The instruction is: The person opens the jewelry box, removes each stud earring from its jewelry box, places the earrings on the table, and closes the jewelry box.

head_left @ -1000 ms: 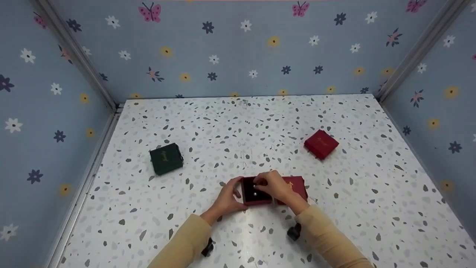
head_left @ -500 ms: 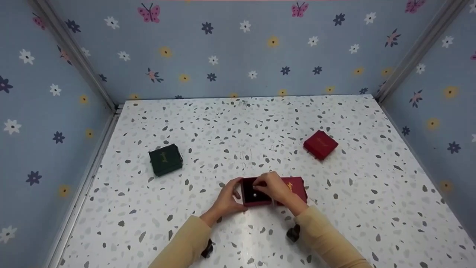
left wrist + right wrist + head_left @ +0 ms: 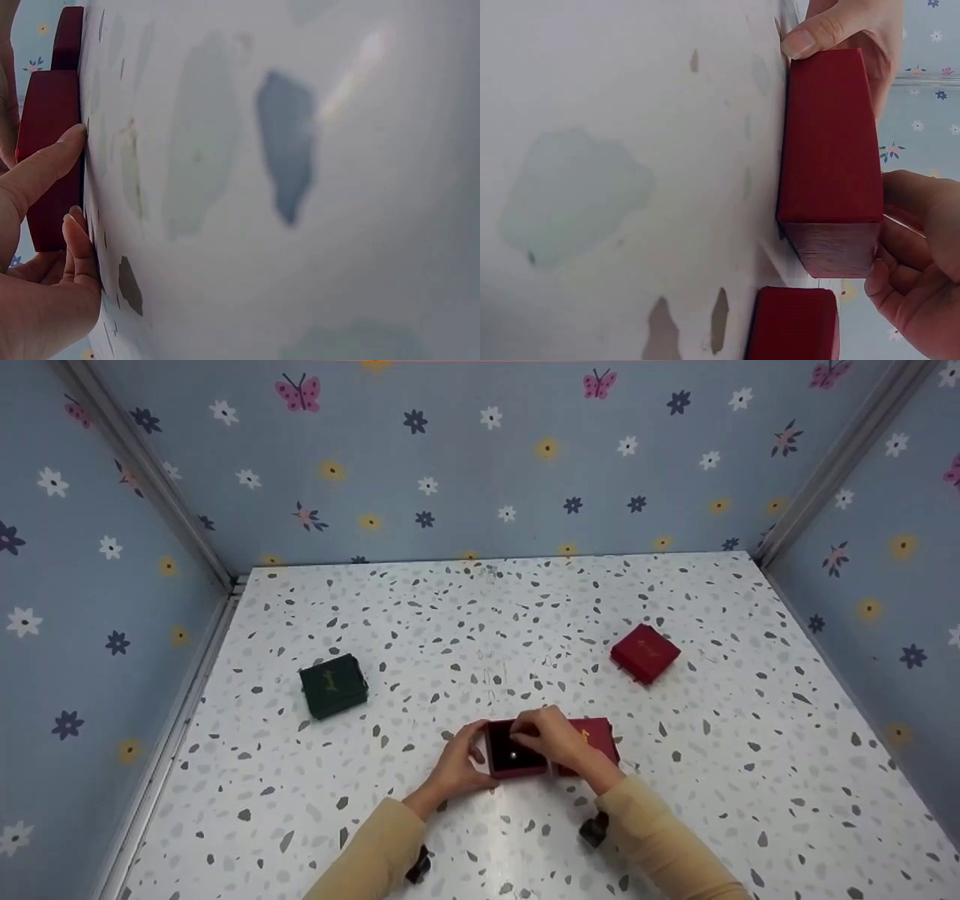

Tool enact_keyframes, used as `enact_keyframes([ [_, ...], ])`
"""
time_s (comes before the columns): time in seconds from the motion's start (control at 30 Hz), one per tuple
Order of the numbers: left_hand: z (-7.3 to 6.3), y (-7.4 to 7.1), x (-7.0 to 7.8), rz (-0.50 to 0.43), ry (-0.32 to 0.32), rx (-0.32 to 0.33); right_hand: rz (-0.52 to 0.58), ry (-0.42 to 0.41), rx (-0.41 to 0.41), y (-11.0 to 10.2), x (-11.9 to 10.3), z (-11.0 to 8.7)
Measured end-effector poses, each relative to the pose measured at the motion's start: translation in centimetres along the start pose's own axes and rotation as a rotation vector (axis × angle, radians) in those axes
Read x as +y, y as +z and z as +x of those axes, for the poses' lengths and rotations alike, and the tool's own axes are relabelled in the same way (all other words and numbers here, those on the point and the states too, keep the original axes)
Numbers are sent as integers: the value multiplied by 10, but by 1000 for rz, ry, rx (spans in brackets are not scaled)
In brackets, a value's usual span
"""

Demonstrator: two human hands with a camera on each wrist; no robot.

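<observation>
The box base (image 3: 517, 772), red with a dark insert (image 3: 501, 746), sits flat on the speckled surface (image 3: 450, 622), between the 2 hands. Its walls look like stiff, paper-covered card; it is probably light and apt to slide if only 1 side is pressed. Hold it low across the left wall, at the corners.

The left hand (image 3: 454, 761) grips there, half spread: its thumb presses the front wall near the left corner and its fingers bend around the left side. The right hand (image 3: 551, 735) is over the insert, fingers drawn together; whether they pinch anything cannot be told.

Contents: 1 small shiny bead (image 3: 514, 755) shows on the insert. It is probably hard, smooth and easily dropped; take it with fingertips.

A red lettered piece (image 3: 602, 739), possibly the lid, lies just right of the base. The green box (image 3: 334, 686) and red box (image 3: 645, 652) appear closed; their contents are hidden.
</observation>
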State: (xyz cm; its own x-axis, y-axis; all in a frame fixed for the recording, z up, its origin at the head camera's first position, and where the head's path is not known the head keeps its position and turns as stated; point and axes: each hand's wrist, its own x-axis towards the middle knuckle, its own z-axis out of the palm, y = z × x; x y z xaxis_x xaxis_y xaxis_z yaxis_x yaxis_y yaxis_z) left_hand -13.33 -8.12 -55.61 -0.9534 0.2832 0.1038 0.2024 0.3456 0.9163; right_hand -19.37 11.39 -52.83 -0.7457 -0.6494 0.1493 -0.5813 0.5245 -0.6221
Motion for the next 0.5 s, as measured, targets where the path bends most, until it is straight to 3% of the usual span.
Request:
enact_keyframes([
  [0.3, -1, -1, -1, -12, 8, 1, 79, -9, 35, -9, -1, 8],
  [0.5, 1, 0, -2, -9, 19, -1, 81, 36, 51, -16, -1, 17],
])
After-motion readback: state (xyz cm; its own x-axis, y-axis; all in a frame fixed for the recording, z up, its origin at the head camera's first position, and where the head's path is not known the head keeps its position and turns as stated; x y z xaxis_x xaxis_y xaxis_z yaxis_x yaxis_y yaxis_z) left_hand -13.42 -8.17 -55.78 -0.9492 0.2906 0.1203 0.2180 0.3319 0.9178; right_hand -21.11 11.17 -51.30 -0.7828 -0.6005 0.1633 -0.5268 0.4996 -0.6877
